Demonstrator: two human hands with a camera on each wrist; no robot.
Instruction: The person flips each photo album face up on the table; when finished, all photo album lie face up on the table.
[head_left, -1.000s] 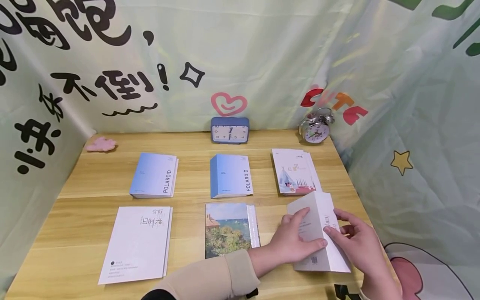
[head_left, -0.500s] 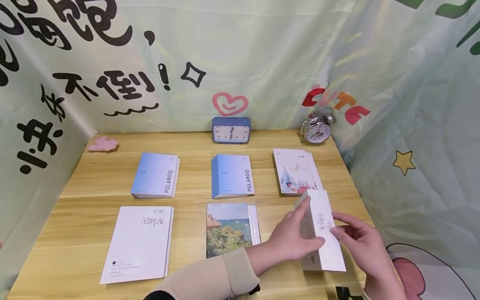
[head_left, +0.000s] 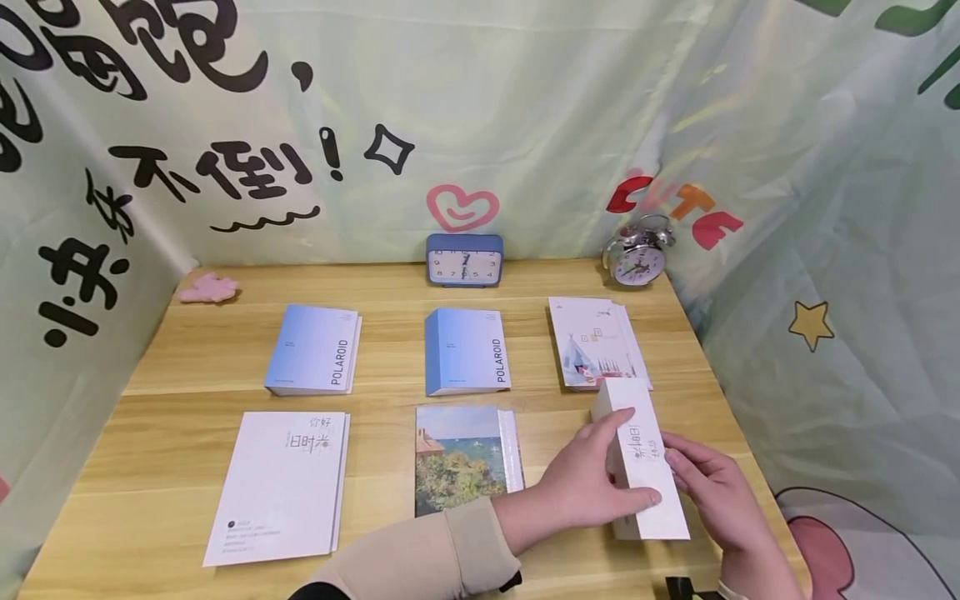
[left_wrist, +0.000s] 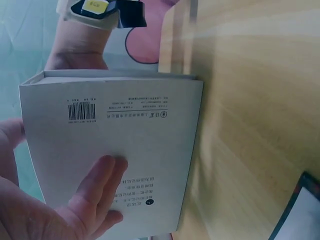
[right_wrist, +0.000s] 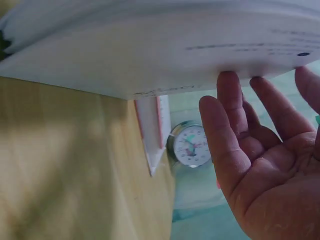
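A white book (head_left: 645,454) stands on edge at the table's right side with its lettered spine facing up. Left of it, my left hand (head_left: 588,479) lays its fingers on one cover while the thumb reaches over onto the spine. In the left wrist view those fingers (left_wrist: 95,192) rest on the cover with its barcode and small print. My right hand (head_left: 723,500) is on the opposite side. Its fingertips touch the other cover in the right wrist view, and the thumb lies by the spine's edge. Most of both covers is hidden in the head view.
A white booklet with a tent drawing (head_left: 596,342) lies just behind the book. Left of my left hand is a landscape-picture book (head_left: 461,458), partly under my sleeve. Two blue POLAROID books, another white book (head_left: 277,492), a blue clock (head_left: 464,260) and an alarm clock (head_left: 636,254) stand around.
The white book has turned more upright, so its spine now faces up and less of its left cover shows. Both hands have stayed on it, shifting slightly.
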